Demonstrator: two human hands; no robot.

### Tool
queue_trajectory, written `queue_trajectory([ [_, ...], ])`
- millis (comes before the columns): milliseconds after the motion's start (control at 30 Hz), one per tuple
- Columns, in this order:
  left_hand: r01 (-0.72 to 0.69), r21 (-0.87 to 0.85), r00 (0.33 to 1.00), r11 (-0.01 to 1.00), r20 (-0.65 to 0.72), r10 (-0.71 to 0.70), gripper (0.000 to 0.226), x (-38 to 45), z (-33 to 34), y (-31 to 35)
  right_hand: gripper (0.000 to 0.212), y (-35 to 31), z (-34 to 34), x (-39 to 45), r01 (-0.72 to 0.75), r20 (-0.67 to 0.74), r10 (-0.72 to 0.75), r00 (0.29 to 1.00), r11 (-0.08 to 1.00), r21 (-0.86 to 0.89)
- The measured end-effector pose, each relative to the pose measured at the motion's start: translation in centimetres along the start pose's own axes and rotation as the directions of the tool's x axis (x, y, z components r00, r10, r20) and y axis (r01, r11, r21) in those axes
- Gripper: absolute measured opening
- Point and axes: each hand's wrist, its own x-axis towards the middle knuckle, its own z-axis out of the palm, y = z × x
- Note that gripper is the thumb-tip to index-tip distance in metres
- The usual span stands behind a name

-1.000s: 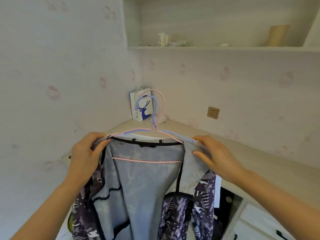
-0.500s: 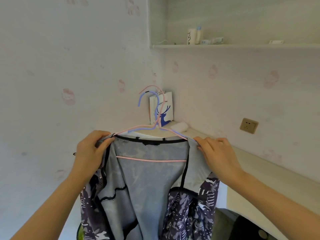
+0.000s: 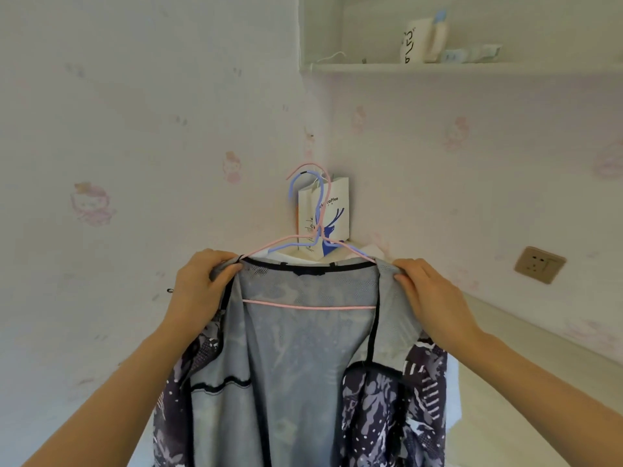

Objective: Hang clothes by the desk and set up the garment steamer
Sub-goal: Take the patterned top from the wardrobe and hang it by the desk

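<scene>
Pink patterned wallpaper meets at a corner, with a small wall hook (image 3: 309, 133) above the counter (image 3: 526, 335). Both hands — left (image 3: 202, 284), right (image 3: 428, 291) — pinch the jacket (image 3: 303, 358) shoulders over two wire hangers (image 3: 305, 241). Lift level, then guide both hanger hooks onto that hook — squarely.

paper bag (image 3: 332, 210) white, blue deer print and "coffee" lettering, upright in the corner where the two walls meet, partly hidden. wall shelf (image 3: 472, 67) upper right, pale; on it a white mug (image 3: 413, 42) with dark marks, a white bottle (image 3: 438, 37) with blue cap just beside it on the right, some small packets (image 3: 472, 53) further right, blurred. thin white cable (image 3: 328, 59) at the shelf's left end. wall socket (image 3: 539, 264) tan, on right wall, tilted in this view. wallpaper (image 3: 91, 203) pale pink with faint cartoon figures
</scene>
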Motion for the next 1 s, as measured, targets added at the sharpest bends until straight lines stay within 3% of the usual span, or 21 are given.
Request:
queue_trajectory([
  [167, 0.042, 0.019, 0.998, 0.999, 0.053, -0.043, 0.013, 3.7, 4.1, -3.2, 0.037, 2.5, 3.8, 3.7, -0.058, 0.083, 0.054, 0.995, 0.998, 0.039],
  [533, 0.267, 0.059, 0.943, 0.962, 0.188, -0.273, 0.009, 10.7, 14.7, -11.4, 0.024, 10.0, 15.7, 12.6, -0.12, 0.258, 0.084, 0.963, 0.984, 0.129],
  [800, 0.494, 0.151, 0.818, 0.856, 0.253, -0.517, 0.01, 11.7, 23.5, -19.4, 0.025, 14.6, 27.0, 14.3, -0.124, 0.477, 0.08, 0.875, 0.99, 0.061],
  [1000, 0.554, 0.224, 0.761, 0.802, 0.255, -0.597, 0.009, 11.1, 28.5, -25.2, 0.023, 16.5, 34.5, 15.4, -0.123, 0.558, 0.065, 0.827, 0.99, 0.068],
])
